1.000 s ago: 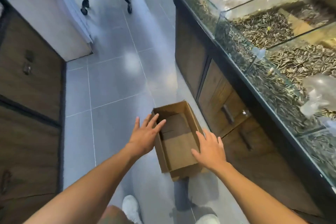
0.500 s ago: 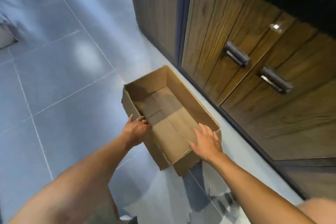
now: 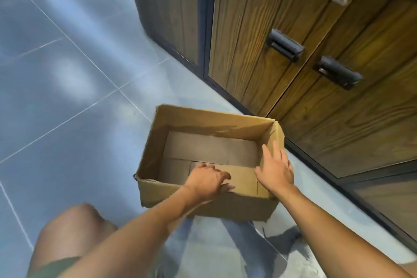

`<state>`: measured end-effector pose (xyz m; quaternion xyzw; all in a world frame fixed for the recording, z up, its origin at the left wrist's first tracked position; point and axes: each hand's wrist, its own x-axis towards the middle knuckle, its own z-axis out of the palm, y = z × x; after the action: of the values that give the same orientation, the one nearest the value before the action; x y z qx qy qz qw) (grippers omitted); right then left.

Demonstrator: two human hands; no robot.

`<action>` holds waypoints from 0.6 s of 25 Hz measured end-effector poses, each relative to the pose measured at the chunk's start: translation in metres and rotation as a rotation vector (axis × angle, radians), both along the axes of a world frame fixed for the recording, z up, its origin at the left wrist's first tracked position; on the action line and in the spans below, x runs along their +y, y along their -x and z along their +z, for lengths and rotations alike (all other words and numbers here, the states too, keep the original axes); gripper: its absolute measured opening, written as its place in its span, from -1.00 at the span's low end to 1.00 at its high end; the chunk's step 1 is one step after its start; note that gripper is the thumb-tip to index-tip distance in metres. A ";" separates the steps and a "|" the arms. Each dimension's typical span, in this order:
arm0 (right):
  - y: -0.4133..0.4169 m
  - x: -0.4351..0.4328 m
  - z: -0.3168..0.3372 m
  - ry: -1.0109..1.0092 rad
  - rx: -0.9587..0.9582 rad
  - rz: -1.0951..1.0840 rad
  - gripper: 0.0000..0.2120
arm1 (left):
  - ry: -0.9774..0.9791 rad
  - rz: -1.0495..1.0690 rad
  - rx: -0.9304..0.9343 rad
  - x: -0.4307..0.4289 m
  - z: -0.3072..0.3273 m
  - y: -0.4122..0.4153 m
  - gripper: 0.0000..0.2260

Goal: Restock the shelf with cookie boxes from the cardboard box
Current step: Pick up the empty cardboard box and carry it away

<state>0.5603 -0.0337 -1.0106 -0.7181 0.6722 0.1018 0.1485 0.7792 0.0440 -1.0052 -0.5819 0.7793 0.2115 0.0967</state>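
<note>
Box at lower center is looking empty, left hand curling over its near wall, right hand spread at the corner, so probably lifting it away next.

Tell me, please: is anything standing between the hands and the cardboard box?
Nothing visible. The left hand is curled over the near wall of the box, and the right hand lies at its right corner. The box looks empty.
</note>
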 end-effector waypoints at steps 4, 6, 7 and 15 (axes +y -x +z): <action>0.013 0.002 -0.009 -0.104 -0.040 -0.144 -0.17 | 0.145 0.228 -0.130 0.029 -0.017 -0.056 -0.42; 0.017 0.005 -0.014 -0.090 -0.035 -0.122 -0.13 | 0.207 0.375 -0.197 0.056 -0.026 -0.085 -0.29; 0.018 0.005 -0.015 -0.073 -0.040 -0.114 -0.10 | 0.235 0.450 -0.206 0.068 -0.028 -0.094 -0.24; 0.032 -0.001 -0.025 0.002 -0.058 -0.038 0.00 | 0.056 1.169 0.140 0.110 -0.029 -0.088 -0.18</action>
<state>0.5281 -0.0342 -1.0353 -0.7081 0.6811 0.0776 0.1692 0.8672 0.1537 -1.0346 -0.9020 0.3389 0.2469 -0.1028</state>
